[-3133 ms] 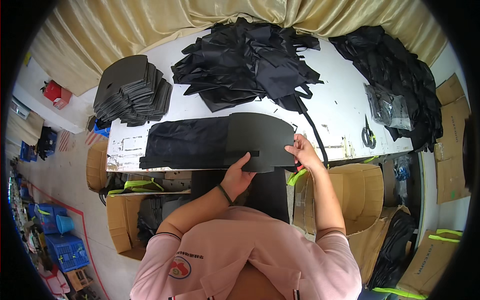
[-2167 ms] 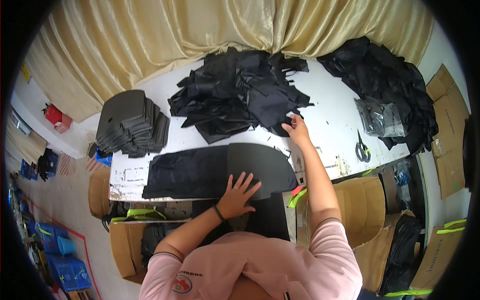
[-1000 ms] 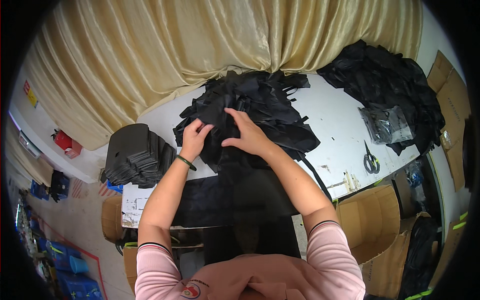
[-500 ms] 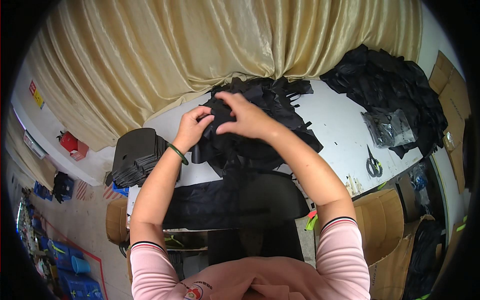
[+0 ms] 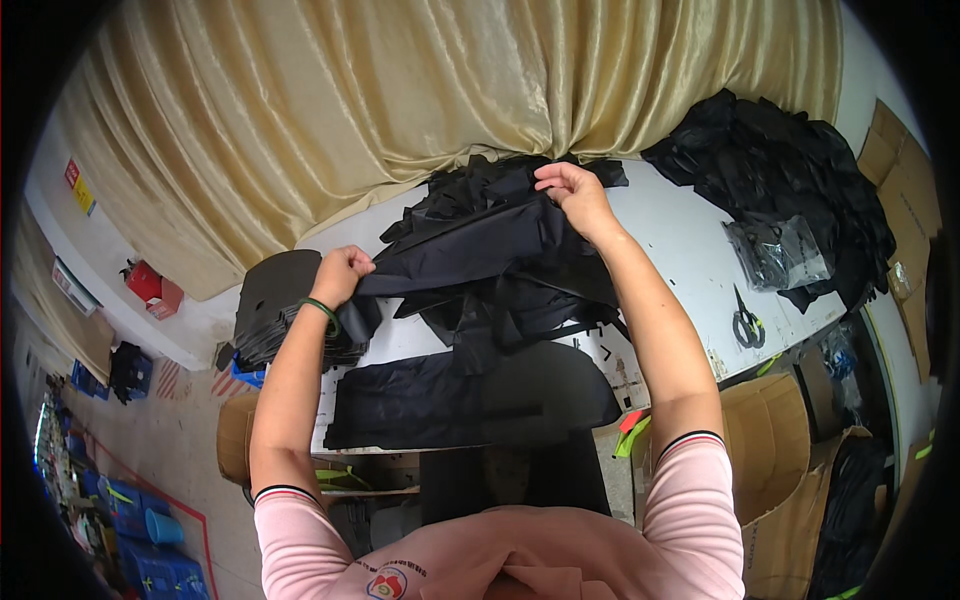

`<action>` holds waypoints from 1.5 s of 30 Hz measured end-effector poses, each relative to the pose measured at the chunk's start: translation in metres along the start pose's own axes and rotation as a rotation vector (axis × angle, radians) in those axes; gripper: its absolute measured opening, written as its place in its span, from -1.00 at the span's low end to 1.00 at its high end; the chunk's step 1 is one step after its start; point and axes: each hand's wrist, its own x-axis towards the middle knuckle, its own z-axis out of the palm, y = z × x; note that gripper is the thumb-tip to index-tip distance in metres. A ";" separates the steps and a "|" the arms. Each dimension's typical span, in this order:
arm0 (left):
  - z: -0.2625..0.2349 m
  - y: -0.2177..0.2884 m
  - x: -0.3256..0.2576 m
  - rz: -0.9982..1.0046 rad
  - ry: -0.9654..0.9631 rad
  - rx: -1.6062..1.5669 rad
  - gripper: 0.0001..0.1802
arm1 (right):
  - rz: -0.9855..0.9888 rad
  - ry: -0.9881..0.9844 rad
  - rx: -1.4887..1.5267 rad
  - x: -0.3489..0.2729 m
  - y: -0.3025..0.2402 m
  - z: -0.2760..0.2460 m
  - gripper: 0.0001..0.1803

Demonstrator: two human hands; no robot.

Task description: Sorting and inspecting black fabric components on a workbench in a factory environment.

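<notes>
A strip of black fabric (image 5: pixel 465 247) is stretched at a slant between my hands, above the table. My left hand (image 5: pixel 343 272) pinches its left end, beside the stack of dark flat panels. Farther back, my right hand (image 5: pixel 582 200) holds the upper right corner between thumb and fingers. Under and behind the strip lies a loose heap of black fabric pieces (image 5: pixel 480 180). Nearer to me, a long dark panel with a rounded right end (image 5: pixel 540 390) lies along the table's front edge, with black cloth (image 5: pixel 400 400) on its left part.
The stack of dark panels (image 5: pixel 280 285) stands at the table's left. On the right of the white table (image 5: pixel 675 250) are scissors (image 5: pixel 746 325), a clear plastic bag (image 5: pixel 785 255) and a large black fabric pile (image 5: pixel 780 165). Cardboard boxes (image 5: pixel 765 430) stand below right; a beige curtain (image 5: pixel 400 110) hangs behind.
My hands, close together over the heap before, have moved apart, left hand leftward and nearer, right hand rightward. A black fabric strip is now spread between them.
</notes>
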 end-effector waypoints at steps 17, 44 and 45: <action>0.091 0.158 -0.075 0.473 0.287 -0.619 -0.57 | 0.278 -0.323 0.364 -0.035 -0.097 0.095 -0.72; 0.061 0.146 -0.094 0.382 0.270 -1.036 -0.60 | -0.509 -0.060 -0.133 -0.006 -0.269 0.148 -0.61; 0.061 0.145 -0.095 0.400 0.323 -1.102 -0.80 | -0.506 0.015 -0.153 -0.003 -0.271 0.147 -0.63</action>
